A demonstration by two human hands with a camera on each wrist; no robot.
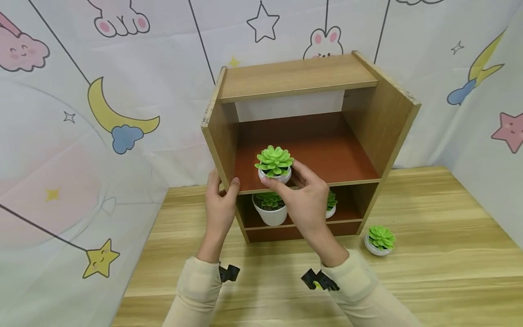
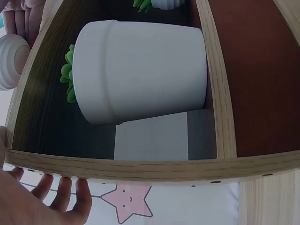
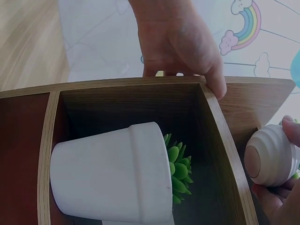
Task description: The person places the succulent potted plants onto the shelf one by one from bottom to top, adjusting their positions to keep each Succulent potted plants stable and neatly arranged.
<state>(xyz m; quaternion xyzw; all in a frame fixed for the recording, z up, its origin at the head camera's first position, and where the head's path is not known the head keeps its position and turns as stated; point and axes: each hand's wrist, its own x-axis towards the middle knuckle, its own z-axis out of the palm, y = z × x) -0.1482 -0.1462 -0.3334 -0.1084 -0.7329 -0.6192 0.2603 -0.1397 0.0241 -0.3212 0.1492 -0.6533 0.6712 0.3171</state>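
In the head view my right hand (image 1: 308, 202) grips a small potted succulent (image 1: 274, 168) by its white pot, at the front edge of the upper compartment. The right wrist view shows thumb and fingers around that ribbed white pot (image 3: 269, 157). My left hand (image 1: 220, 200) grips the left side panel of the wooden shelf (image 1: 294, 84), with the thumb at its front edge and the fingers behind. Below, in the lower compartment, a larger white pot (image 2: 145, 72) holds a green succulent. Another small succulent (image 1: 331, 203) stands there too, partly hidden by my right hand.
On the wooden table (image 1: 441, 272), a small potted succulent (image 1: 380, 240) stands by the shelf's right front corner. A patterned cloth (image 1: 175, 81) with moons and stars hangs behind and at the sides.
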